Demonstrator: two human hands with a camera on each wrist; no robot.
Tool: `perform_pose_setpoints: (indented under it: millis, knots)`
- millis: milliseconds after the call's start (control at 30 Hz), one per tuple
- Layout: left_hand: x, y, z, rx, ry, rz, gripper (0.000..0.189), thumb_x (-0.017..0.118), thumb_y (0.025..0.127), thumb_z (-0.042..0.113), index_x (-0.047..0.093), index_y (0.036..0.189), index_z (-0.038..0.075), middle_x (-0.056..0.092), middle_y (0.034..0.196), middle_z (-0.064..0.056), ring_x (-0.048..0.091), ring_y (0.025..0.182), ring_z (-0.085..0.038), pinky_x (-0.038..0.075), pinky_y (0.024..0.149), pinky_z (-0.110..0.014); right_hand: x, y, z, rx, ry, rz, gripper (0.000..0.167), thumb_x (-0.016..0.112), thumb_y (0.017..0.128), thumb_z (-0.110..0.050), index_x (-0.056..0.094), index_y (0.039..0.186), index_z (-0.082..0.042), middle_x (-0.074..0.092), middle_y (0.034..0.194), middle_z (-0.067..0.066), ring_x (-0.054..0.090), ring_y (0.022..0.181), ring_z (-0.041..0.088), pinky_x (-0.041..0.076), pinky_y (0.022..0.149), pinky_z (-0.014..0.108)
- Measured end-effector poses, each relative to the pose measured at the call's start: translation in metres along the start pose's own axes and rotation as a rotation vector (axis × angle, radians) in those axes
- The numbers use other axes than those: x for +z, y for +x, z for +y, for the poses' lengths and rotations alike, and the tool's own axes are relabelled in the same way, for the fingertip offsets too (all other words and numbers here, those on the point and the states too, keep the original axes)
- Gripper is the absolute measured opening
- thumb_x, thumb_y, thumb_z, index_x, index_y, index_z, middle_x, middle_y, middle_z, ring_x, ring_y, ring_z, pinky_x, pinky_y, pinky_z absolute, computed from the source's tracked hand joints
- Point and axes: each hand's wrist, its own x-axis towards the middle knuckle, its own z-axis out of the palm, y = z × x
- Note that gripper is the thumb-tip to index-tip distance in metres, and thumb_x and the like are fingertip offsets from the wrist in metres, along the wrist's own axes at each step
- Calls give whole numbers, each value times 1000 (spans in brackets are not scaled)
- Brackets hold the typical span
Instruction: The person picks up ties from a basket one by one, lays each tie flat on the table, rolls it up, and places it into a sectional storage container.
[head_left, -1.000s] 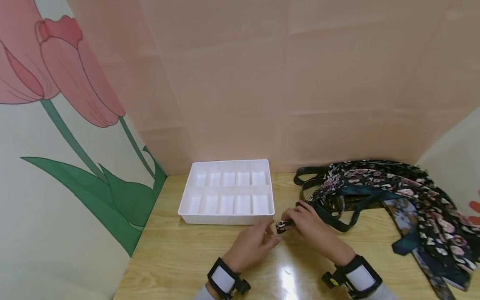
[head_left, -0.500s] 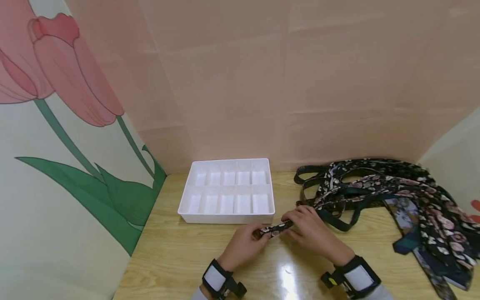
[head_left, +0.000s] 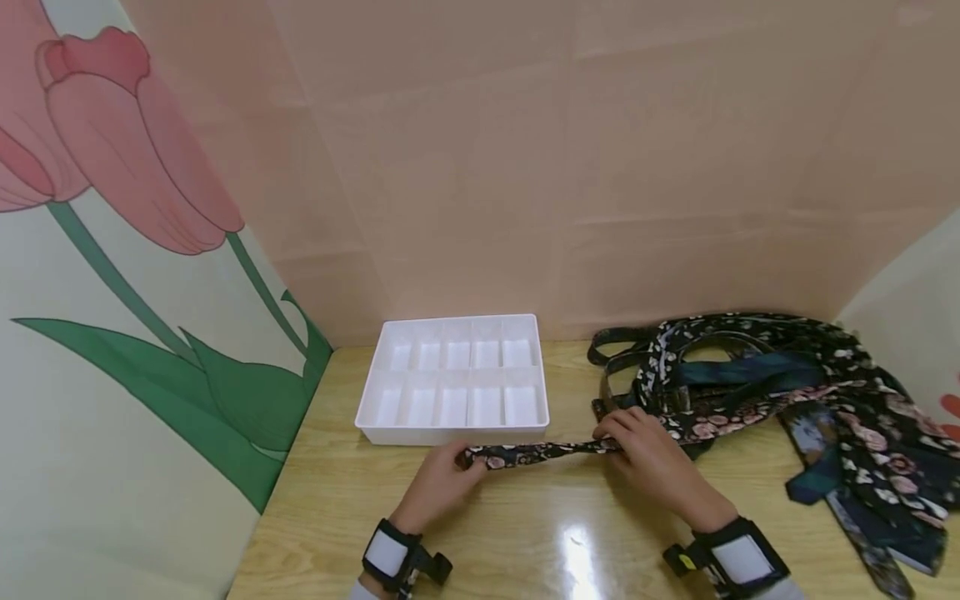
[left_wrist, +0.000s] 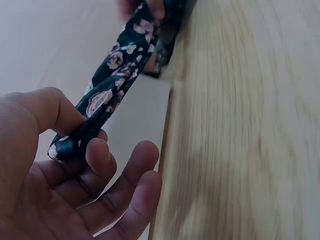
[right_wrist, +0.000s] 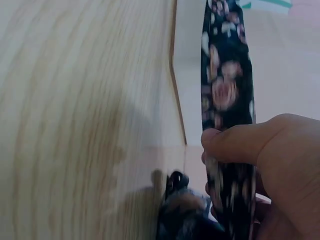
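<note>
The left hand (head_left: pixel 437 485) pinches a floral necktie (head_left: pixel 536 452) by its end, just near of the white compartment tray (head_left: pixel 453 436); the right hand (head_left: pixel 651 461) grips it farther right. Overlapping loops in the necktie pile (head_left: pixel 787 372) could snag if pulled.

Floral strip (head_left: pixel 521 454): dark narrow fabric, pink and white blossoms. Left end pinched between thumb and fingers of left hand (head_left: pixel 438 483); span stretched near level over the tabletop (head_left: pixel 495 542), narrowing toward right hand (head_left: pixel 652 462), which grips it farther along.
</note>
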Motion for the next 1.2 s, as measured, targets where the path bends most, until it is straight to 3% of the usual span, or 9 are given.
perform_pose_setpoints:
  millis: [100,300,467,633,900,1100,1200]
  knots:
    - [-7,-1,-6,-18,2,22,6,67,99,27,70,99,21,56,78,6,51,65,-8,43,58,-24,-5,-4,8,46,-5,-20,43,91,74,2,74,111,-14,71,117,6,62,104,28,54,88,50]
    - [-25,-7,-23,-66,5,90,13,67,98,24,65,89,15,48,72,4,45,59,-9,39,54,-24,-16,-14,28,121,-11,-16,41,88,75,5,75,110,-14,68,119,10,60,110,35,54,91,58]
    - [-40,-14,-40,-104,27,156,8,68,97,21,68,94,14,57,79,1,51,69,-12,42,60,-24,-24,-27,42,167,-69,14,47,90,71,7,74,112,-9,67,118,16,61,108,41,53,90,62]
    - [-54,-21,-53,-160,31,180,7,68,96,20,71,97,13,63,77,1,55,70,-14,44,62,-26,-33,-42,56,274,-64,-40,50,93,72,1,73,117,-7,67,114,18,63,103,43,54,84,62]
    - [-71,-24,-61,-218,64,211,10,67,98,21,72,99,12,64,77,0,56,72,-15,44,63,-27,-44,-69,87,353,-108,-98,39,90,79,-11,74,115,-7,72,113,20,66,102,47,51,82,66]
    - [-76,-26,-65,-277,53,225,12,66,98,22,69,98,10,65,84,-2,58,78,-16,47,67,-29,-51,-89,105,394,-132,-178,47,95,75,-27,76,116,-13,74,116,23,65,104,50,46,85,72]
    - [-79,-26,-67,-279,48,243,12,66,99,22,70,101,10,65,84,-3,58,79,-17,46,69,-30,-58,-97,113,406,-121,-216,41,94,75,-18,77,113,-15,75,114,20,66,102,47,47,85,72]
